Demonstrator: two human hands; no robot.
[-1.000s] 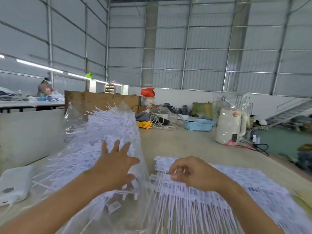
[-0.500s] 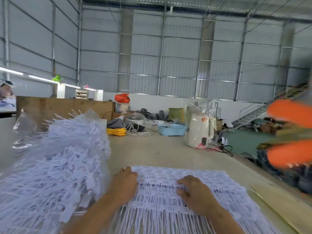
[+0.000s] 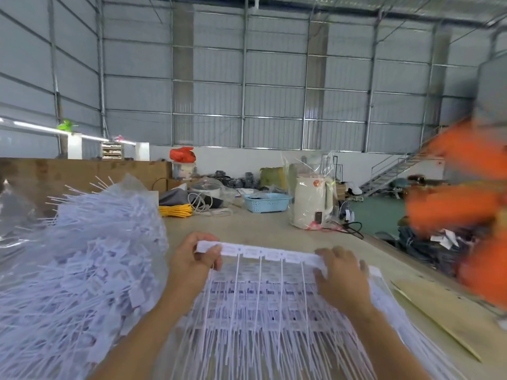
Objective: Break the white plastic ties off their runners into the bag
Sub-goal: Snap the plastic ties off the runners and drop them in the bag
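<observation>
**Both hands on one strip of ties**

Here we see the left hand (image 3: 195, 260) and the right hand (image 3: 340, 272) lifting a single white plastic strip of ties on its runner (image 3: 260, 252) above the flat white stack of tie strips (image 3: 263, 305) that lies on the beige worktable (image 3: 269, 226). The left hand pinches the strip's left end, thumb on the near face and fingers curled behind. The right hand grips the right end with its fingers curled over the runner. The two hands sit apart, one at each end, and the strip runs level between them, its thin tails hanging down toward us over the stack.

Just left of the left forearm stands the large clear plastic bag (image 3: 131, 187), bulging with loose white ties (image 3: 82, 270) whose tails bristle out at the top. The strip we hold is beside the bag, not over it.

Farther back on the table we can make out a pale blue plastic basket (image 3: 267, 202), a coil of yellow cord (image 3: 175, 210) and a cream electric kettle wrapped in clear film (image 3: 311, 202). At the right edge a blurred orange shape (image 3: 463, 204) fills the view; we cannot tell what it is.
</observation>
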